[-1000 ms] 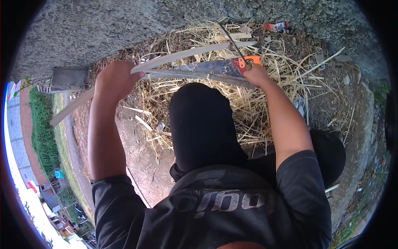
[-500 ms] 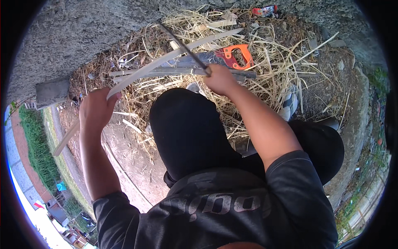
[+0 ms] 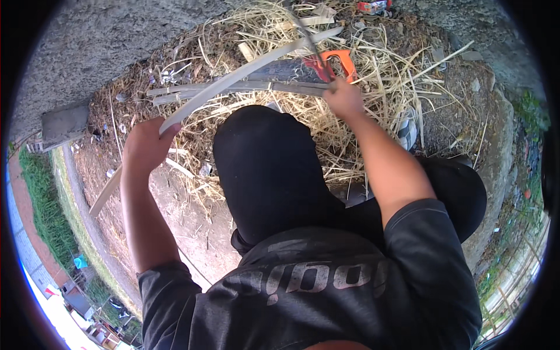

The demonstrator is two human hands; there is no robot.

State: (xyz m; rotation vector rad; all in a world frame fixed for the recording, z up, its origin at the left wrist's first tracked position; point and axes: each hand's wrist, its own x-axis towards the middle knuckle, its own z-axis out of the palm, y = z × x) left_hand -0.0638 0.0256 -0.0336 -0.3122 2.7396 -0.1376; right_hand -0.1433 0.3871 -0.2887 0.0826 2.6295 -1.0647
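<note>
Watching through the head camera. Left hand (image 3: 150,146) closed around a long pale strip (image 3: 233,76), thumb laid along it. I see the strip run out past both sides of that fist: a short tail slanting down toward the lower left, the longer part bowing up and right over the litter, its tip near the top of the heap.

Right hand (image 3: 345,99) clenched on the lower end of a long, thin, dark blade (image 3: 297,24). The blade tilts up and leftward from the fist and crosses the strip close to its far tip; whether the two touch, I cannot tell from here.

Behind the right fist I note a saw (image 3: 343,58) with an orange and red handle, lying flat, the dark blade in front partly covering it. Below the saw, a few greyish poles (image 3: 251,87) lie side by side, the strip passing over them. All around, a spread of straw-coloured shavings (image 3: 396,87) on brown soil. Red wrapper (image 3: 374,7) at the top edge, near a rough grey wall (image 3: 146,35). Grey block (image 3: 64,125) at left. A black-clad knee (image 3: 268,163) rises between the forearms.
</note>
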